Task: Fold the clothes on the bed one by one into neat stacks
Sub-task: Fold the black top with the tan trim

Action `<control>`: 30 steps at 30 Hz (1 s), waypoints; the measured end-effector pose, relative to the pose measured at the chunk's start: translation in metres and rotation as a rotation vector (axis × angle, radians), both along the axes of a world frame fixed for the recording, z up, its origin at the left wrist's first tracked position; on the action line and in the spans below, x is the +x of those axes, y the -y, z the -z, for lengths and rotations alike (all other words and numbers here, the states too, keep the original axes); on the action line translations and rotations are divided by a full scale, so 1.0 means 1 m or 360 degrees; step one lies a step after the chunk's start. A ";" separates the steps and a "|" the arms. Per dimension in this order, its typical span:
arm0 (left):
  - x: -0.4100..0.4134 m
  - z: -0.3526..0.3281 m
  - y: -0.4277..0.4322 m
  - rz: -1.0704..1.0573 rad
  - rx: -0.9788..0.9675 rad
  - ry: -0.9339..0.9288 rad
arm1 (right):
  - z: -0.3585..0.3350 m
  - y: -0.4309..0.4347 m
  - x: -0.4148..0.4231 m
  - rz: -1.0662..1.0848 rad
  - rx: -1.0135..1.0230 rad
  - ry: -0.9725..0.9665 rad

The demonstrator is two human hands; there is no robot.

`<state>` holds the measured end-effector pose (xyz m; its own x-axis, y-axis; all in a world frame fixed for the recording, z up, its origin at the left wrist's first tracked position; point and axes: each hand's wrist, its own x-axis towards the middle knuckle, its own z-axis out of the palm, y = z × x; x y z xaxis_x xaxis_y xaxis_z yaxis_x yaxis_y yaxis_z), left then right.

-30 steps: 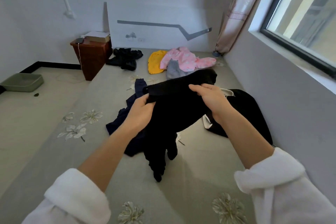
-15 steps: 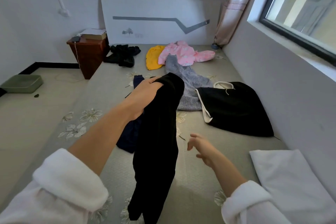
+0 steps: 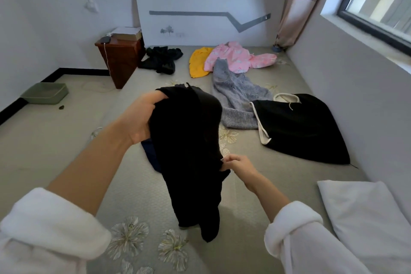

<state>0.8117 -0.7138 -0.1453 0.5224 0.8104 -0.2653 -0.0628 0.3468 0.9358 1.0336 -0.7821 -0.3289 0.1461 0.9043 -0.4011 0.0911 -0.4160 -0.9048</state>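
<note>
Black garment [image 3: 189,147] hangs limp, bunched, gripped by both hands.

The right hand [image 3: 239,165], which half a second ago hung open and clear of the black garment [image 3: 189,140] after letting go of its top edge, now pinches the garment's right edge between its fingertips [image 3: 226,161], well below the left hand [image 3: 142,115] fingers gripping the top.

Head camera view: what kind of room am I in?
Probably a home bedroom: a wide bed strewn with clothes, a pillow on it, a wooden nightstand beside it and a curtained window.
</note>
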 end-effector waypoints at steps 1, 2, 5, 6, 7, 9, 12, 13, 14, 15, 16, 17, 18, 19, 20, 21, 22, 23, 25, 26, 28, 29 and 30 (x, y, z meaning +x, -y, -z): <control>-0.006 0.002 -0.002 -0.0025 0.0001 0.0001 | -0.002 -0.001 0.006 0.0025 0.0039 0.0046; -0.012 0.004 -0.005 -0.0066 -0.0004 0.0008 | -0.005 -0.001 0.011 0.0060 0.0073 0.0071; -0.030 0.010 -0.012 -0.0115 -0.0013 0.0008 | -0.017 0.000 0.027 0.0201 0.0149 0.0027; -0.033 0.012 -0.013 -0.0122 -0.0006 0.0006 | -0.022 0.001 0.030 0.0199 0.0121 -0.0025; -0.036 0.015 -0.015 -0.0150 0.0005 0.0000 | -0.027 0.002 0.032 0.0147 0.0076 -0.0071; -0.039 0.018 -0.016 -0.0233 0.0026 -0.0046 | -0.036 0.007 0.037 -0.0137 -0.0090 -0.0165; -0.050 0.020 -0.021 -0.0208 0.0046 -0.0282 | -0.048 0.014 0.050 -0.0654 -0.0450 -0.0317; -0.055 0.020 -0.025 -0.0147 0.0064 -0.0450 | -0.052 0.015 0.055 -0.0789 -0.0565 -0.0247; -0.061 0.021 -0.030 -0.0050 0.0088 -0.0647 | -0.057 0.016 0.062 -0.0883 -0.0661 -0.0124; -0.066 0.021 -0.036 0.0090 0.0114 -0.0839 | -0.062 0.015 0.068 -0.0942 -0.0739 0.0022; -0.071 0.022 -0.042 0.0262 0.0126 -0.1001 | -0.067 0.012 0.074 -0.0972 -0.0804 0.0180; -0.074 0.024 -0.047 0.0448 0.0112 -0.1130 | -0.071 0.009 0.079 -0.0980 -0.0862 0.0369; -0.076 0.025 -0.050 0.0627 0.0074 -0.1233 | -0.075 0.005 0.082 -0.0979 -0.0892 0.0600; -0.076 0.028 -0.052 0.0793 0.0031 -0.1338 | -0.077 0.000 0.086 -0.0966 -0.0892 0.0872; -0.076 0.033 -0.054 0.0957 0.0046 -0.1504 | -0.078 -0.004 0.088 -0.0934 -0.0857 0.1156; -0.076 0.042 -0.059 0.1092 0.0142 -0.1748 | -0.076 -0.008 0.089 -0.0866 -0.0804 0.1398; -0.076 0.052 -0.066 0.1157 0.0307 -0.2038 | -0.074 -0.011 0.091 -0.0774 -0.0753 0.1575; -0.075 0.062 -0.072 0.1117 0.0499 -0.2302 | -0.071 -0.012 0.092 -0.0654 -0.0709 0.1698; -0.071 0.079 -0.084 0.0755 0.0776 -0.2532 | -0.067 -0.011 0.095 -0.0357 -0.0604 0.1872; -0.068 0.085 -0.089 0.0517 0.0863 -0.2528 | -0.068 -0.012 0.097 -0.0204 -0.0538 0.1932; -0.059 0.091 -0.095 0.0091 0.1067 -0.2529 | -0.073 -0.018 0.104 0.0077 -0.0488 0.1872; -0.054 0.090 -0.098 -0.0070 0.1143 -0.2523 | -0.078 -0.023 0.109 0.0235 -0.0490 0.1651; -0.048 0.088 -0.099 -0.0156 0.1109 -0.2463 | -0.085 -0.028 0.112 0.0396 -0.0492 0.1294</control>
<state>0.7634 -0.6148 -0.2338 0.0801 0.9957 -0.0468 0.9922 -0.0752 0.0997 1.1454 -0.7543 -0.2435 0.6676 0.6777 -0.3083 0.5284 -0.7230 -0.4450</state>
